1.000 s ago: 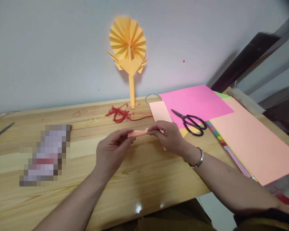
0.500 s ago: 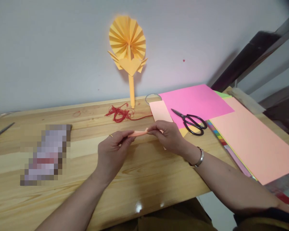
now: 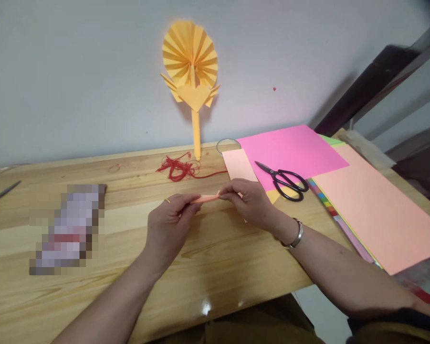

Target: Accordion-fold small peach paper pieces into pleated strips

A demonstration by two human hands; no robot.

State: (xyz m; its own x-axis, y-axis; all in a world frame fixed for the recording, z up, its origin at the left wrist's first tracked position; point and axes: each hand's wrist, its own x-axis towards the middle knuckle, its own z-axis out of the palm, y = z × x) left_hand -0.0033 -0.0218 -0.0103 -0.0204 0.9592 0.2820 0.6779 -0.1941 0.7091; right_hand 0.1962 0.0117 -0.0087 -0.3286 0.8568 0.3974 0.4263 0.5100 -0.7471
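Between my two hands, above the wooden table [image 3: 129, 291], is a narrow folded strip of peach paper [image 3: 208, 198]. My left hand [image 3: 170, 224] pinches its left end between thumb and fingers. At the other end, my right hand [image 3: 248, 203] is closed on the strip with the fingertips. A flat peach paper piece [image 3: 239, 163] lies just behind my right hand, which partly hides it. Past my hands, a tangle of red string [image 3: 179, 169] rests on the table. A yellow paper fan flower [image 3: 190, 57] with a heart and a rolled stem leans upright against the wall.
Black-handled scissors [image 3: 286, 181] lie on a bright pink sheet [image 3: 297, 153] at the right. Beside them is a stack of coloured paper topped by a peach sheet [image 3: 375, 205]. A blurred-out flat object [image 3: 69, 224] lies left, with another dark-handled tool [image 3: 2, 197] at the far edge.
My left hand has shifted very slightly to the right. Both hands keep their pinch on the folded paper strip, and everything else stays in place.
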